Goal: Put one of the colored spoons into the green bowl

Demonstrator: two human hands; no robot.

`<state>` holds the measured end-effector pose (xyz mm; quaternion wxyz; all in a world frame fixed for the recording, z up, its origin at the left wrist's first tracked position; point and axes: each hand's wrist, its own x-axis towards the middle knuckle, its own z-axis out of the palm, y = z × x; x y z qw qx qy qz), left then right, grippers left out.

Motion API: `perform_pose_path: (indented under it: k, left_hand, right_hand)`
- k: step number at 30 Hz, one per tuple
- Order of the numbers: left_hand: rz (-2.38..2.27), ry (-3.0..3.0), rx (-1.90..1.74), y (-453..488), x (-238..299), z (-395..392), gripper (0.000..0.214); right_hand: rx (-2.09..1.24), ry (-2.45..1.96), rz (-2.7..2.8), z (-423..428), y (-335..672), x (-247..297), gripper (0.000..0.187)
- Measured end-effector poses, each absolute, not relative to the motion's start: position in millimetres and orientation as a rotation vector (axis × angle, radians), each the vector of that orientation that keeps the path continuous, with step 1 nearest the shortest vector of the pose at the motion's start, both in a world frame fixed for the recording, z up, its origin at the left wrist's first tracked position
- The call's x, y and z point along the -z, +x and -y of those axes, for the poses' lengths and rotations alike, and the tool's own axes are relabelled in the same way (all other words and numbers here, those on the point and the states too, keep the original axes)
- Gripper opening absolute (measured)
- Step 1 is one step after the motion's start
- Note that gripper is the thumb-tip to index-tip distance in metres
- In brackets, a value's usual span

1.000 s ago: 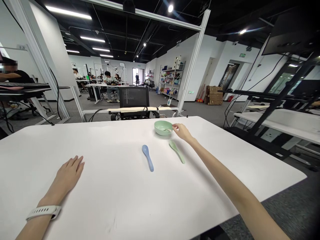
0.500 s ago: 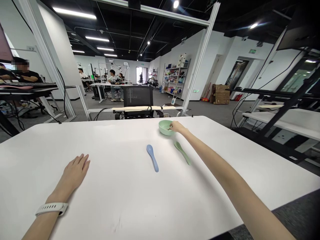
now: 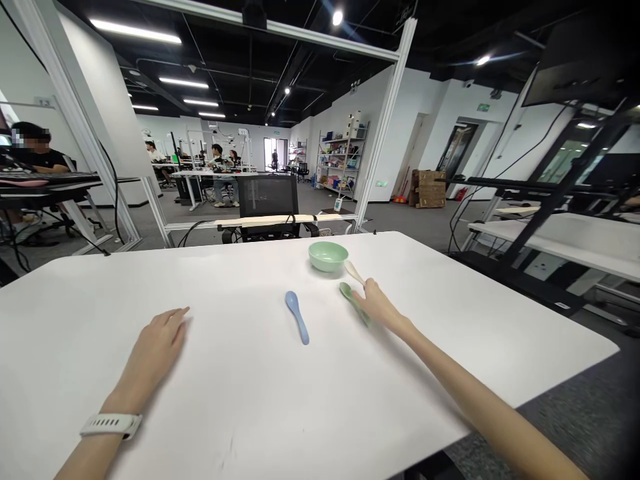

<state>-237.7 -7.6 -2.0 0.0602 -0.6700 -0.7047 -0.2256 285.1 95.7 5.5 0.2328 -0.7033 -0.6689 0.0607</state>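
The bowl (image 3: 328, 256) and blue spoon (image 3: 297, 318) look like smooth plastic; the tabletop (image 3: 225, 393), matt.

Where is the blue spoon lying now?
In the head view, the blue spoon lies on the white table, left of the green spoon and nearer the person than the green bowl.

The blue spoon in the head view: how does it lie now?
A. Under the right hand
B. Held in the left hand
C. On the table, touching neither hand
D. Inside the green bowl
C. The blue spoon lies on the white table, between the left hand and the right hand, touching neither, and outside the green bowl.
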Motion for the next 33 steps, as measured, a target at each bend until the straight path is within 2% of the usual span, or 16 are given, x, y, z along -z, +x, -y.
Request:
perform_pose_path:
  k: [5,11,15,20,24,28,33]
  left_hand:
    - [2.278,-2.298,0.878,-153,-27,12,0.047]
    - [2.640,-2.530,1.435,-65,-45,-2,0.067]
    - [2.690,-2.696,1.550,-29,-48,-9,0.075]
    - [2.667,-2.620,1.650,-30,-47,-12,0.069]
    - [2.681,-2.403,1.531,-52,-46,-20,0.067]
    - [2.713,-2.295,1.193,-59,-43,-28,0.053]
    - [2.708,-2.288,0.808,-34,-37,-39,0.042]
  right_hand:
    - [-0.419,-1.953,1.807,-71,272,-6,0.017]
    - [-0.522,-1.530,1.752,-52,219,-21,0.021]
    - [-0.671,-1.209,1.828,-28,164,-23,0.023]
    - [-0.827,-1.065,1.914,-12,122,-26,0.025]
    - [-0.676,-1.190,1.913,-20,124,-21,0.028]
    - [-0.430,-1.354,1.932,-33,127,-3,0.029]
    - [-0.499,-1.350,1.942,-46,131,13,0.029]
